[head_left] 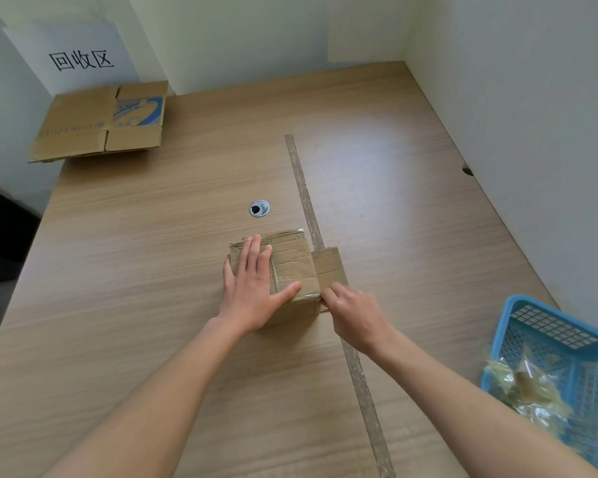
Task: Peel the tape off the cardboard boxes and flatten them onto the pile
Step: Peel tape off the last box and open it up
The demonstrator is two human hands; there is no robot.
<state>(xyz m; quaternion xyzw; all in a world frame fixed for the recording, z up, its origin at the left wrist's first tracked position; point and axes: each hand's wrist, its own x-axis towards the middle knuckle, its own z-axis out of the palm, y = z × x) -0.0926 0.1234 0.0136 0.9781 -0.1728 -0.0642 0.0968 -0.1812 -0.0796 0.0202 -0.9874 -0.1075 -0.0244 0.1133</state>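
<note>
Both forearms reach to a box on the tabletop. Left hand lies flat on the box top, grip spread. Right hand pinches tape at the box's near right edge. Basket sits right of the box; flattened pile far left.

A single wide-angle head view looks forward and steeply down from above the near edge of the light wood-grain table, close over both forearms. It faces the far white wall corner, so the tabletop recedes away from the camera (straight lines bow towards the frame edges). No second view shares the scene.
</note>
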